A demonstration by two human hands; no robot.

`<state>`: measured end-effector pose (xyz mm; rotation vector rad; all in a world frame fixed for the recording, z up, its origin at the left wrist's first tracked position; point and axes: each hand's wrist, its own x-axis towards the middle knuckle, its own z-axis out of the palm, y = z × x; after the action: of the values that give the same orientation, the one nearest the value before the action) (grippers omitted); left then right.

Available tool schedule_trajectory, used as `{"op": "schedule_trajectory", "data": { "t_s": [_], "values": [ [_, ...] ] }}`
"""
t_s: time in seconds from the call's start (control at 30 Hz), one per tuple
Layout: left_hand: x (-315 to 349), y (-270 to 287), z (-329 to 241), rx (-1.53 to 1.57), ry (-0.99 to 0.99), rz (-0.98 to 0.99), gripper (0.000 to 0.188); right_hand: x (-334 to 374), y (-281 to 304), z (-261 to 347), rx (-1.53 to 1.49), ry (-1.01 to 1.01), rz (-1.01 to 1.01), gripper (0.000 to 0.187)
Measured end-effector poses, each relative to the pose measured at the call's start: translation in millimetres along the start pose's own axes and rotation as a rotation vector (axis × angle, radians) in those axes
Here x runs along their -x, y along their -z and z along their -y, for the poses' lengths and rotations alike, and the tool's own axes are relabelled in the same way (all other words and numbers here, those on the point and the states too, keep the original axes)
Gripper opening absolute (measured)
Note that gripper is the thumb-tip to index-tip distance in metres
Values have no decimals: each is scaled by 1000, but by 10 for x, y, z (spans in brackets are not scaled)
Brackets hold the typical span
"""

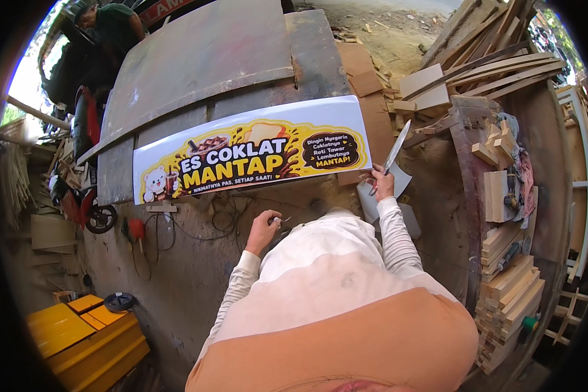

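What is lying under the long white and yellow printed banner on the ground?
The long white and yellow printed banner rests on grey flat boards, which show above it. The dirt ground shows below it. Anything directly beneath is covered.

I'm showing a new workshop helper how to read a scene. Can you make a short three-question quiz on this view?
1. True or false: the right hand holds a long flat blade.
2. What lies flat on the grey board? A) a printed yellow and white banner B) a folded blue tarp C) a steel ladder
3. Which hand is closed on a small object near the cables on the ground?

Key: 1 true. 2 A. 3 the left hand.
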<state>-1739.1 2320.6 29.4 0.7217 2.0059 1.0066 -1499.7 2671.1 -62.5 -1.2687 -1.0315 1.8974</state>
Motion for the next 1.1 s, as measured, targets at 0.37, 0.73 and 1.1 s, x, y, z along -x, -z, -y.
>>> {"op": "schedule_trajectory", "data": {
  "t_s": [0.37,0.73,1.1],
  "values": [
    [34,-108,150,-11,-80,-62,20,-308,109,-318,64,34,-15,15],
    [64,-85,291,-14,41,-92,24,-373,160,-288,49,-131,60,18],
    [27,-71,384,-32,-63,-176,23,-240,247,-447,-7,-248,-92,32]
  ]
}}
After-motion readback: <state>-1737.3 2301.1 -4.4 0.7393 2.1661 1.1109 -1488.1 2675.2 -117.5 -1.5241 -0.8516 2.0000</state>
